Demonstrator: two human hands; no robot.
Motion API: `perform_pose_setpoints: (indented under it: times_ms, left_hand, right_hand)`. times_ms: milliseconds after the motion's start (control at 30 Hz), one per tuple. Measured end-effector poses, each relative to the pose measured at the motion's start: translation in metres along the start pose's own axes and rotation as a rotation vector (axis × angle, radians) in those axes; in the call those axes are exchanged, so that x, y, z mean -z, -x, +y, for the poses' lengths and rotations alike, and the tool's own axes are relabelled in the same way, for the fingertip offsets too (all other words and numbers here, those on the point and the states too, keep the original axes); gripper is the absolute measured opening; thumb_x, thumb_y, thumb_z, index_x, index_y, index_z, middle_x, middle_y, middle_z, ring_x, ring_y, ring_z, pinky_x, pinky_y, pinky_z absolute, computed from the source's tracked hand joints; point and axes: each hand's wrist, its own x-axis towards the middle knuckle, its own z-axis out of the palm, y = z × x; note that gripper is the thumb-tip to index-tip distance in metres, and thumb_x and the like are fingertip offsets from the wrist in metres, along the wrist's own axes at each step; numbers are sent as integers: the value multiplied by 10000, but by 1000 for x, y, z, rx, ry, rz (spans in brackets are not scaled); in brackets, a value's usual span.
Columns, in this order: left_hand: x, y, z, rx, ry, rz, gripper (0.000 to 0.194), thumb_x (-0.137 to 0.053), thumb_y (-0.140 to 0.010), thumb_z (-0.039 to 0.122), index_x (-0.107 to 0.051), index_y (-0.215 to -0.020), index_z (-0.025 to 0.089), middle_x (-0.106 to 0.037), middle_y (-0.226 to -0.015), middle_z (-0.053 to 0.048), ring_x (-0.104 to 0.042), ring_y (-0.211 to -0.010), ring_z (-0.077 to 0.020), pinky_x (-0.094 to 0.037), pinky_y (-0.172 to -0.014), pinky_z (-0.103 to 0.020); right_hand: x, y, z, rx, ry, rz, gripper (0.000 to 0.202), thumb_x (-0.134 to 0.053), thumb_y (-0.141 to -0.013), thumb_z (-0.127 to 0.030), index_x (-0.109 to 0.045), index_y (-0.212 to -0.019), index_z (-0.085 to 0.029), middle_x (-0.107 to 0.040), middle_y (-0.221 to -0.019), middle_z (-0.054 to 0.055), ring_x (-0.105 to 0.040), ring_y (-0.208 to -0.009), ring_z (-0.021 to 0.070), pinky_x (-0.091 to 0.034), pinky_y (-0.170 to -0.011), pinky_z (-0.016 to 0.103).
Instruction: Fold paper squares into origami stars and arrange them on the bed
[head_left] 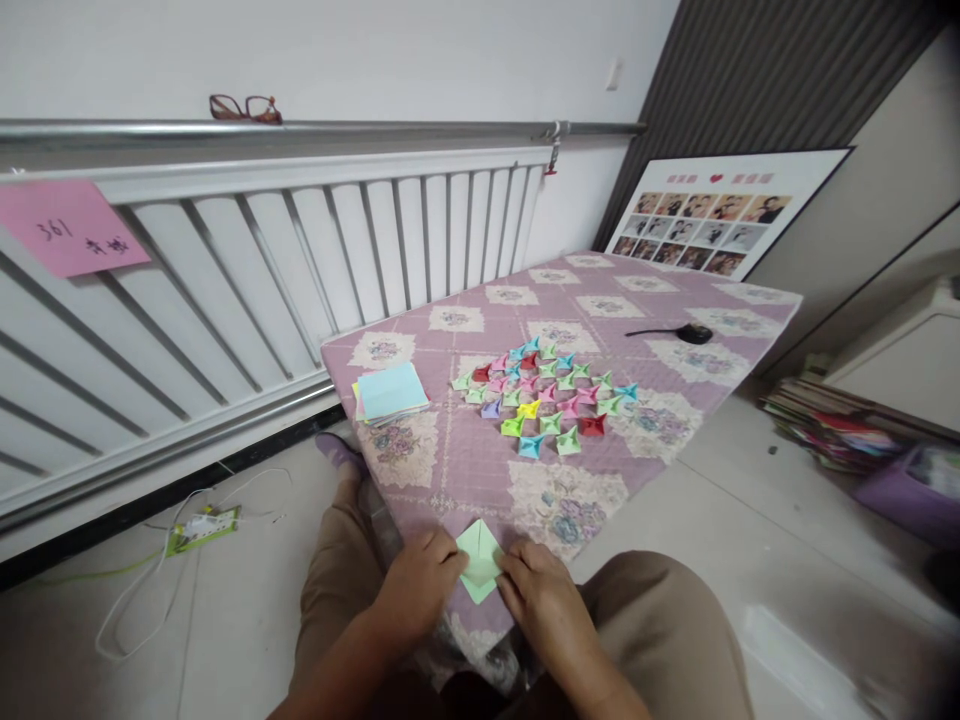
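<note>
A light green paper [479, 548], folded into a diamond shape with a crease down its upper half, lies at the near corner of the table. My left hand [424, 580] pinches its left corner, and my right hand [544, 595] pinches the right corner. Farther back, several small folded paper pieces [550, 424] in green, pink, blue, red, yellow and purple stand in rows. To their left rests a stack of square paper sheets [391, 391] with light blue on top.
The table has a purple floral cloth [465, 450]. On it, at the right, lies a black object with a cord [694, 333]. A white radiator [345, 250] runs along the left edge. A photo board [697, 215] leans behind.
</note>
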Motion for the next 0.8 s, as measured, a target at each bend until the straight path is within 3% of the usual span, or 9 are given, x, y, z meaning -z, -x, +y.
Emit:
perform_pose_setpoints:
  times_ms: [100,200,433,667,800]
  left_hand:
    - [-2,5,5,-13,-40,0,278,-444,-937,239,-542,-1197,252,-557,-1025,-58,-470,-939,-221,-406,-817,-336]
    - [-6,9,11,-2,-78,9,340,-441,-937,267,-494,-1271,305,-536,-1079,-83,-457,-990,-260,-411,-840,-394]
    - [-8,14,17,23,-96,6,389,-417,-944,282,-443,-1328,344,-491,-1201,-106,-433,-1087,-295,-410,-894,-466]
    - [-7,15,17,24,-135,30,397,-424,-944,311,-420,-1339,362,-489,-1205,-86,-440,-1089,-269,-428,-891,-441]
    - [-6,15,17,37,-153,43,379,-392,-956,333,-418,-1329,394,-506,-1184,-64,-458,-1062,-255,-438,-884,-435]
  right_hand:
    - [3,6,-1,13,-14,0,194,-561,-849,-237,-643,-1023,-210,-596,-891,68,-557,-829,222,-459,-744,352]
    - [3,8,0,-6,-41,21,166,-520,-884,-260,-652,-970,-207,-605,-908,75,-565,-852,221,-456,-769,363]
    - [-4,-13,-1,-215,-13,119,296,-563,-844,-297,-603,-1125,-212,-605,-1081,101,-535,-1021,275,-415,-855,433]
    - [-7,-24,-7,-288,-57,61,170,-601,-746,-202,-652,-893,-271,-613,-1130,38,-517,-1084,266,-346,-901,445]
    - [-10,-20,-1,-238,-70,89,180,-597,-735,-191,-634,-895,-264,-626,-1113,37,-534,-1061,253,-353,-892,418]
